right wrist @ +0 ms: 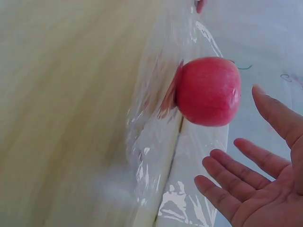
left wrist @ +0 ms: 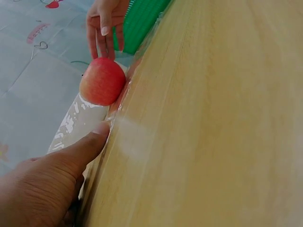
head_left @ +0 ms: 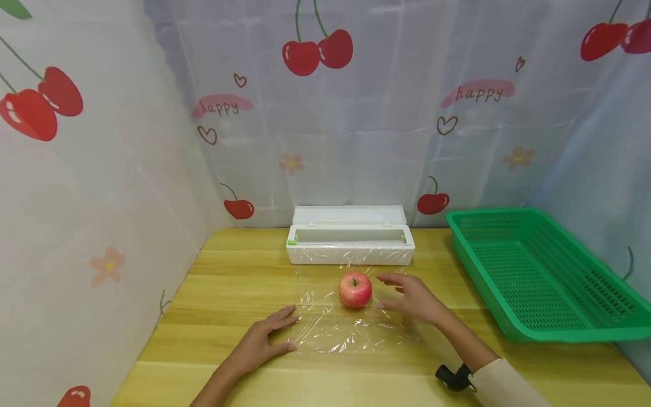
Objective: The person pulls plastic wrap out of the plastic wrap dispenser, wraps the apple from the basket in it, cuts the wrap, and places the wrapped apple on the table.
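A red apple (head_left: 355, 290) sits on a sheet of clear cling film (head_left: 330, 333) spread over the wooden table. The film runs back to a white cling film dispenser (head_left: 351, 254) whose lid stands up. To the right of the apple, my right hand (head_left: 414, 299) is held with its fingers spread, close to the fruit but apart from it, as the right wrist view also shows. My left hand (head_left: 261, 342) rests at the film's left edge, fingers extended. In the left wrist view the left thumb (left wrist: 90, 146) lies by the film's edge.
A green plastic basket (head_left: 500, 305) stands at the right side of the table. White curtains (head_left: 351, 158) printed with cherries hang behind and at both sides. A black wrist camera (head_left: 452, 377) sits at the right sleeve.
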`<action>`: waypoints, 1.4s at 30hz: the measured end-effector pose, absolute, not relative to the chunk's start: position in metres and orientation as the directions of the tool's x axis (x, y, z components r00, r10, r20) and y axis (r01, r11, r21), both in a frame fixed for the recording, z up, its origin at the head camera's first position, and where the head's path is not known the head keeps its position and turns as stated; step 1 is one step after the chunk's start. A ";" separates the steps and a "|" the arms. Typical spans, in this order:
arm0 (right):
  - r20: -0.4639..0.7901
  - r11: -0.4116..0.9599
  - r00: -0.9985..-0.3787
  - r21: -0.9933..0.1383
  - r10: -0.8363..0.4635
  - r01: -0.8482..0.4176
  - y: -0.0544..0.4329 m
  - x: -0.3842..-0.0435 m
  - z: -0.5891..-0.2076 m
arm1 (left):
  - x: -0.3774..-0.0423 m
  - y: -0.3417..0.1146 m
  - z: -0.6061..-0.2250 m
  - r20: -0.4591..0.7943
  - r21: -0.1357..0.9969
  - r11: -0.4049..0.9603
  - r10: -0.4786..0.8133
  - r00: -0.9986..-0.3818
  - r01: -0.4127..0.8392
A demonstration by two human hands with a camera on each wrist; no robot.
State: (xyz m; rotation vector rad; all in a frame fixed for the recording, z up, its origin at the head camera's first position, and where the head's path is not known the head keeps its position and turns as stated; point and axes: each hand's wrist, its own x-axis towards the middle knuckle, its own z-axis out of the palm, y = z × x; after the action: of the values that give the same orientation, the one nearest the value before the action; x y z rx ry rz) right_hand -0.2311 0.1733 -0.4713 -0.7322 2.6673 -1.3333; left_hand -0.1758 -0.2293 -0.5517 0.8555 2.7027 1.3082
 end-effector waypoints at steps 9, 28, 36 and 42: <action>0.166 0.547 -0.886 -0.733 -0.433 -0.405 0.199 -0.220 -0.476 | -0.176 -0.230 -0.552 0.215 0.768 0.463 0.465 -0.859 0.443; 0.034 0.619 -0.827 -0.646 -0.561 -0.447 0.239 -0.201 -0.490 | -0.178 -0.232 -0.556 0.312 0.764 0.377 0.495 -0.811 0.524; 0.054 0.630 -0.798 -0.583 -0.600 -0.513 0.247 -0.202 -0.495 | -0.179 -0.232 -0.555 0.301 0.786 0.348 0.506 -0.808 0.511; 0.069 0.608 -0.783 -0.589 -0.618 -0.532 0.250 -0.203 -0.500 | -0.180 -0.233 -0.556 0.294 0.781 0.343 0.536 -0.791 0.522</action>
State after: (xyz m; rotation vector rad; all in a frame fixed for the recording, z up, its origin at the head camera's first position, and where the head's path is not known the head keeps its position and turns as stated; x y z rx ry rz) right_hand -0.2029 0.2496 -0.5002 -0.9667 2.6886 -0.9150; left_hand -0.1797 -0.2332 -0.5559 1.0103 2.5619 1.4809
